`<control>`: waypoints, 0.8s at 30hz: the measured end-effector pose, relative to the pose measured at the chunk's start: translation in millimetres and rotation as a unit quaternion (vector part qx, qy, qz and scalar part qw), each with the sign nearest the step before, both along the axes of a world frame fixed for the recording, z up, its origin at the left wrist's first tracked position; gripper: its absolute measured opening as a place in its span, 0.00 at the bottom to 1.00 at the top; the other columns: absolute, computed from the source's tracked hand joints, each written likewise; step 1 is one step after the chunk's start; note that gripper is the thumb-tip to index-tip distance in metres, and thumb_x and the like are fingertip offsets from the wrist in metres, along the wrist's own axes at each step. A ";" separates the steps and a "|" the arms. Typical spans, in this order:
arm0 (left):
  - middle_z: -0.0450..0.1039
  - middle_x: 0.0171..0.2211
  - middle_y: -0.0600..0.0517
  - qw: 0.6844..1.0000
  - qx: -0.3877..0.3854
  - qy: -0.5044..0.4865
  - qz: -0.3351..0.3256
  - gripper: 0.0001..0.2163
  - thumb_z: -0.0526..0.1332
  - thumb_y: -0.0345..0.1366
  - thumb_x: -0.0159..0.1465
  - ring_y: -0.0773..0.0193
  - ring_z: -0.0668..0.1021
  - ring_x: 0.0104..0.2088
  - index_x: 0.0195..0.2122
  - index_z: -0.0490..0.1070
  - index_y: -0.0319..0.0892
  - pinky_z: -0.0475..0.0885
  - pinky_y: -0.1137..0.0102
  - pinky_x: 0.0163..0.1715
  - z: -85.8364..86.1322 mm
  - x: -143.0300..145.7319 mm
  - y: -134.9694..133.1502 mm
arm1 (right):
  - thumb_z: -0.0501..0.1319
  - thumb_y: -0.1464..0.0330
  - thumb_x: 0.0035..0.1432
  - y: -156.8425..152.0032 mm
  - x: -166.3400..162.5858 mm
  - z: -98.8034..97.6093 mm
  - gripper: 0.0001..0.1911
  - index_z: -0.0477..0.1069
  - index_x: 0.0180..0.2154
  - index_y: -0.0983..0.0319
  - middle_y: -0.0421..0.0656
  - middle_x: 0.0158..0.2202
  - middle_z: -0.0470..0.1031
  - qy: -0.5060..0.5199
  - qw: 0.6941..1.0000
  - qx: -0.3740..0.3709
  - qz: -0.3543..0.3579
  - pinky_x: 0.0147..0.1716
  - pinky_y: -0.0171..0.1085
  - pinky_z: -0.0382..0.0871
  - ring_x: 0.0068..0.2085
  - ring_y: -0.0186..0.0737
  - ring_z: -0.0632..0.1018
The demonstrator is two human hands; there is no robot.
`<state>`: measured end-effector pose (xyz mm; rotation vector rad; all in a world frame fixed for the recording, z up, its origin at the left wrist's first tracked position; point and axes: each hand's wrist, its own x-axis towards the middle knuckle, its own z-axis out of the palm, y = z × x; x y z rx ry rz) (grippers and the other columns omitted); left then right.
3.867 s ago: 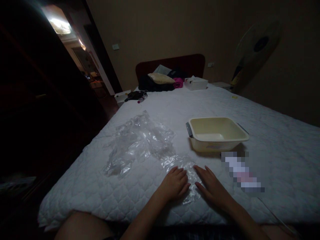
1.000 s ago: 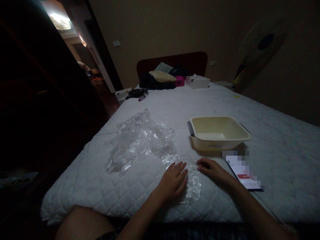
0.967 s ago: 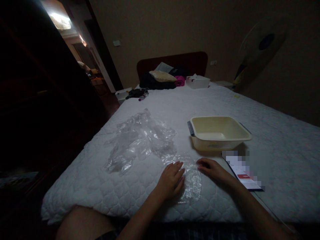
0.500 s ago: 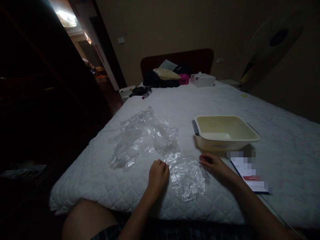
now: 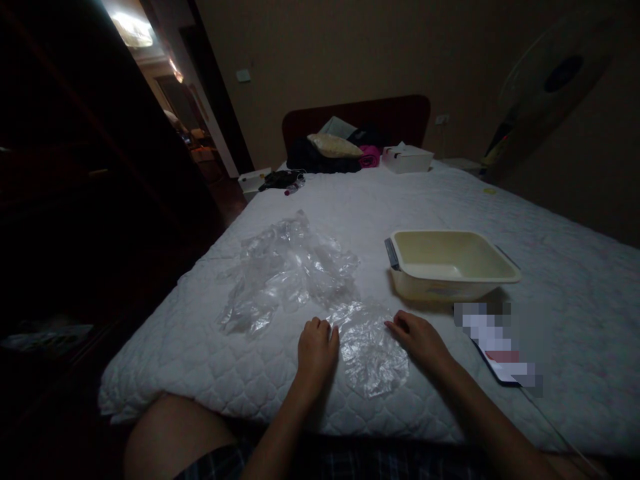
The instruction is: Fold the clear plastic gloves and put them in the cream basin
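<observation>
A crinkled, roughly round piece of clear plastic film (image 5: 374, 357) lies on the bed between my hands. Fingers curled, my left hand (image 5: 318, 350) rests at its left edge and seems to hold it there. At the upper right edge, my right hand (image 5: 419, 339) has thumb and fingertips pinched together on the film. Beyond my left hand spreads a loose heap of more clear plastic film (image 5: 290, 267), which touches the round piece. A cream plastic basin (image 5: 455, 287) with grey handles stands just past my right hand.
White quilted bedding (image 5: 200, 360) covers the bed. Right of my right forearm lies a phone (image 5: 500, 370), its screen blurred, with a cable. Toward the headboard (image 5: 405, 117) are a white box (image 5: 407, 160), a pink roll (image 5: 369, 157) and dark cloth. A fan (image 5: 563, 73) stands at right.
My right hand has moved a little left and inward, its fingers now closer together on the film. The film's right side has drawn in slightly. My left hand stays nearly in place.
</observation>
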<state>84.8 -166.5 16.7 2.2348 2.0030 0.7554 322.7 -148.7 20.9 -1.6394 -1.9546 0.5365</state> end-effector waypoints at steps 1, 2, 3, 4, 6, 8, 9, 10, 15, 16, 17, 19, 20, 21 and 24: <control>0.66 0.29 0.50 1.000 -0.005 -0.001 0.000 0.09 0.52 0.34 0.63 0.61 0.70 0.33 0.27 0.66 0.41 0.64 0.68 0.34 -0.1 -0.4 0.1 | 0.51 0.56 0.58 -1.0 0.2 0.0 0.18 0.61 0.22 0.60 0.39 0.22 0.67 0.005 1.000 0.001 0.006 0.24 0.34 0.55 0.25 0.36 0.68; 0.66 0.29 0.50 1.000 -0.011 -0.002 0.000 0.09 0.52 0.34 0.63 0.61 0.70 0.33 0.27 0.66 0.41 0.64 0.69 0.34 -0.2 -0.9 0.2 | 0.49 0.56 0.59 -1.8 0.8 -0.3 0.19 0.62 0.22 0.60 0.39 0.22 0.68 0.014 1.000 0.002 0.010 0.25 0.34 0.56 0.25 0.37 0.69; 0.66 0.29 0.50 1.000 -0.015 -0.004 -0.002 0.10 0.52 0.34 0.64 0.61 0.70 0.33 0.26 0.67 0.41 0.63 0.69 0.35 -0.3 -1.5 0.3 | 0.48 0.57 0.60 -2.4 1.7 -0.9 0.20 0.62 0.22 0.60 0.40 0.22 0.68 0.025 1.000 0.002 0.015 0.25 0.34 0.57 0.26 0.37 0.69; 0.67 0.29 0.50 1.000 -0.018 -0.006 -0.003 0.10 0.51 0.34 0.64 0.62 0.70 0.33 0.27 0.67 0.41 0.63 0.69 0.35 -0.5 -2.1 0.4 | 0.47 0.57 0.61 -2.7 2.9 -1.8 0.20 0.64 0.23 0.60 0.40 0.23 0.68 0.036 0.999 0.000 0.020 0.26 0.34 0.58 0.27 0.37 0.70; 0.67 0.30 0.49 1.000 -0.023 -0.008 -0.004 0.10 0.51 0.33 0.64 0.62 0.70 0.34 0.27 0.67 0.41 0.63 0.69 0.36 -0.8 -3.1 0.4 | 0.47 0.58 0.61 -2.6 5.7 -4.1 0.19 0.66 0.26 0.61 0.41 0.25 0.70 0.046 0.998 -0.006 0.032 0.29 0.34 0.60 0.29 0.38 0.71; 0.67 0.30 0.49 1.000 -0.028 -0.009 0.000 0.09 0.51 0.33 0.63 0.61 0.70 0.34 0.28 0.68 0.41 0.63 0.69 0.36 -1.0 -3.8 0.4 | 0.49 0.60 0.59 -1.9 8.1 -6.9 0.16 0.69 0.29 0.61 0.42 0.29 0.72 0.045 0.998 -0.013 0.050 0.32 0.36 0.61 0.32 0.40 0.72; 0.67 0.30 0.49 1.000 -0.030 -0.010 0.002 0.09 0.51 0.32 0.63 0.61 0.70 0.34 0.28 0.68 0.41 0.63 0.69 0.36 -1.1 -4.0 0.4 | 0.51 0.60 0.58 -1.5 8.9 -8.2 0.15 0.70 0.30 0.61 0.43 0.30 0.72 0.047 0.997 -0.018 0.057 0.33 0.36 0.62 0.33 0.41 0.72; 0.67 0.30 0.49 0.999 -0.032 -0.012 0.004 0.09 0.51 0.32 0.63 0.61 0.70 0.34 0.28 0.68 0.41 0.63 0.69 0.36 -1.1 -4.2 0.3 | 0.51 0.60 0.57 -1.1 9.4 -9.4 0.14 0.70 0.30 0.61 0.43 0.30 0.72 0.055 0.996 -0.025 0.059 0.33 0.36 0.62 0.33 0.41 0.72; 0.67 0.30 0.49 0.999 -0.039 -0.021 0.006 0.08 0.52 0.32 0.62 0.61 0.70 0.34 0.29 0.69 0.40 0.63 0.69 0.35 -1.1 -5.0 0.5 | 0.52 0.60 0.57 3.7 11.0 -12.9 0.14 0.69 0.32 0.62 0.41 0.27 0.71 0.176 0.983 -0.058 0.016 0.28 0.34 0.62 0.29 0.38 0.71; 0.67 0.30 0.49 0.999 -0.039 -0.022 0.005 0.08 0.52 0.32 0.62 0.61 0.71 0.34 0.29 0.69 0.40 0.63 0.69 0.35 -1.2 -5.3 0.7 | 0.53 0.60 0.56 5.4 11.6 -13.7 0.13 0.69 0.32 0.62 0.41 0.28 0.71 0.190 0.980 -0.055 0.005 0.29 0.34 0.63 0.30 0.38 0.71; 0.67 0.30 0.49 0.999 -0.037 -0.022 0.005 0.08 0.52 0.32 0.62 0.61 0.71 0.34 0.29 0.69 0.40 0.64 0.69 0.35 -1.4 -5.5 0.9 | 0.54 0.61 0.54 7.4 12.3 -14.8 0.12 0.69 0.33 0.63 0.42 0.28 0.71 0.196 0.979 -0.051 -0.003 0.29 0.34 0.63 0.30 0.38 0.71; 0.67 0.30 0.49 0.999 -0.033 -0.023 0.004 0.08 0.52 0.32 0.62 0.61 0.71 0.34 0.29 0.69 0.40 0.64 0.69 0.35 -1.5 -6.0 1.2 | 0.56 0.61 0.52 11.7 13.8 -17.9 0.12 0.68 0.33 0.63 0.41 0.28 0.70 0.194 0.980 -0.048 -0.019 0.29 0.34 0.63 0.30 0.38 0.71; 0.67 0.30 0.49 0.999 -0.031 -0.022 0.003 0.08 0.52 0.32 0.62 0.61 0.71 0.34 0.29 0.69 0.40 0.64 0.69 0.35 -1.2 -6.2 1.1 | 0.57 0.61 0.50 14.0 14.3 -19.8 0.12 0.68 0.32 0.63 0.41 0.27 0.70 0.191 0.980 -0.049 -0.026 0.29 0.34 0.63 0.30 0.38 0.71; 0.67 0.29 0.49 0.999 -0.028 -0.022 0.002 0.08 0.52 0.32 0.62 0.60 0.71 0.34 0.29 0.69 0.40 0.65 0.68 0.35 -0.7 -6.2 0.9 | 0.58 0.61 0.49 16.2 14.7 -21.8 0.12 0.68 0.32 0.63 0.41 0.26 0.70 0.187 0.980 -0.051 -0.033 0.28 0.34 0.62 0.29 0.38 0.70; 0.68 0.30 0.48 1.000 -0.001 -0.024 -0.006 0.07 0.53 0.31 0.62 0.60 0.71 0.34 0.30 0.69 0.40 0.66 0.67 0.36 3.1 -3.7 -1.9 | 0.60 0.61 0.46 22.3 14.4 -26.8 0.12 0.69 0.29 0.63 0.40 0.24 0.69 0.179 0.981 -0.065 -0.044 0.27 0.34 0.61 0.27 0.38 0.70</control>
